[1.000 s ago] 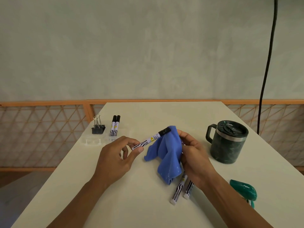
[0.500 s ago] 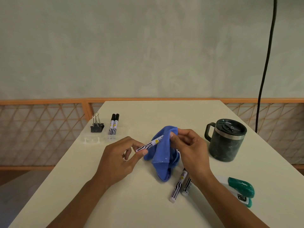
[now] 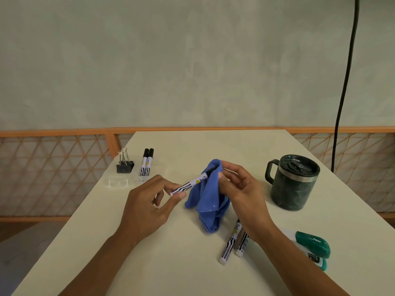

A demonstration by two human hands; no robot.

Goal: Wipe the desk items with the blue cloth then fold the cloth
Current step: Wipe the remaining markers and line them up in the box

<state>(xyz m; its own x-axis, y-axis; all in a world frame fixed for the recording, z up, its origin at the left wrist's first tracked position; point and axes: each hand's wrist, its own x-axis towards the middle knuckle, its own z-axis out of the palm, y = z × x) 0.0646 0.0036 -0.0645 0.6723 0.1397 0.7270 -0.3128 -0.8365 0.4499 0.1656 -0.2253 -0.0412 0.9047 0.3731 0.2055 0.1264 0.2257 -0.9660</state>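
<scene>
Desk [image 3: 192,146], left to right. At the far left edge stand a black binder clip [image 3: 125,165] and a pair of capped markers [image 3: 146,165], lying parallel; whether you have wiped them cannot be told.

Your left hand [image 3: 147,208] pinches the white tail of a marker [image 3: 190,184] between thumb and forefinger, above the desk centre. Its long axis runs from lower left to upper right, with the black cap end pointing away from you into the blue cloth [image 3: 208,199].

Your right hand [image 3: 241,189] pinches the cloth's upper fold around that cap end; the rest hangs bunched, its bottom at the desk.

Two more markers [image 3: 233,242] lie by your right wrist, then a dark lidded mug [image 3: 296,182] and a green stapler [image 3: 314,246].

Assessment: wiping is mid-course, several items probably outstanding, and folding is not begun.
</scene>
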